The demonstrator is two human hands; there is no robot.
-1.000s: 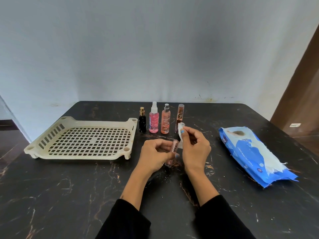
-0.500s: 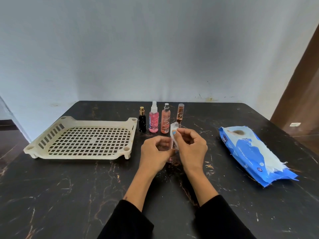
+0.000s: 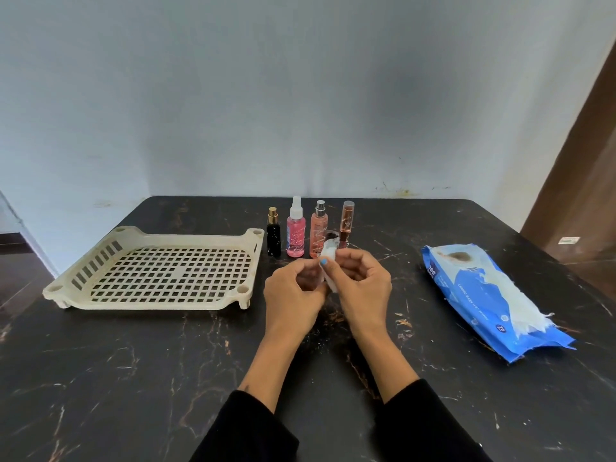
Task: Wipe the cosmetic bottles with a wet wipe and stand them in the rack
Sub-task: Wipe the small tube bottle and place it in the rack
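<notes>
Fingers (image 3: 328, 266) and wipe (image 3: 330, 253) hide the tube.

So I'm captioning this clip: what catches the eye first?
Mid-table, the left hand and right hand work a white wet wipe around a small bottle. Behind them stand four cosmetic bottles in a row, a cream slotted rack at left, a blue wipes pack at right.

Setting: plain domestic room, likely a home. Evidence: black marble-patterned bench (image 3: 133, 378) against a bare, scuffed pale blue wall (image 3: 300, 95); brown wooden door (image 3: 586, 181) at right; household items only: cream plastic rack (image 3: 83, 288), cosmetic bottles (image 3: 295, 233), blue wet-wipe pack (image 3: 473, 288).
</notes>
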